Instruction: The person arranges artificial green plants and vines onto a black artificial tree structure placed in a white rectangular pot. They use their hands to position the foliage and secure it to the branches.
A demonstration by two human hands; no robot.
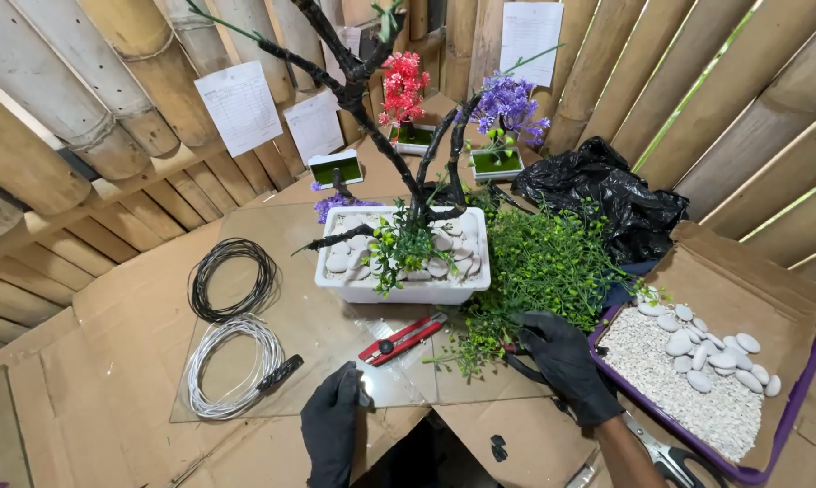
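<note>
Left hand (pixel 331 432), black-gloved, is laid at the near edge of the glass sheet (pixel 245 361); fingers are curled loosely, grip closed on nothing, thumb touching the glass. Right hand (pixel 566 361), also gloved, is pressed into the near edge of the green sprigs (pixel 539 267); fingers are bent down among the stems, but whether a stem is actually pinched cannot be told.

Just between the hands a red cutter (pixel 401 339) is seen lying on the glass. Behind it a white planter (pixel 403 285) is set, filled with pale stones, a black wire tree (pixel 372 108) rising from it. Left of the planter two wire coils are laid, a black coil (pixel 232 280) and a silver coil (pixel 232 366), edges touching. Scissors (pixel 670 456) are partly seen by the right forearm.

Worktop (pixel 92 361) is covered in flattened brown cardboard. It is enclosed by bamboo walls (pixel 83 90), daylight showing through gaps on the right.

At right a purple tray (pixel 787 398), lined with cardboard, is filled with white gravel and flat white pebbles (pixel 711 357). A crumpled black bag (pixel 607 194) is lying behind the sprigs. At the back small pots with a red flower (pixel 403 86) and a purple flower (pixel 507 104) are stood. White printed sheets (pixel 241 107) are pinned to the bamboo, upper left and top centre.
</note>
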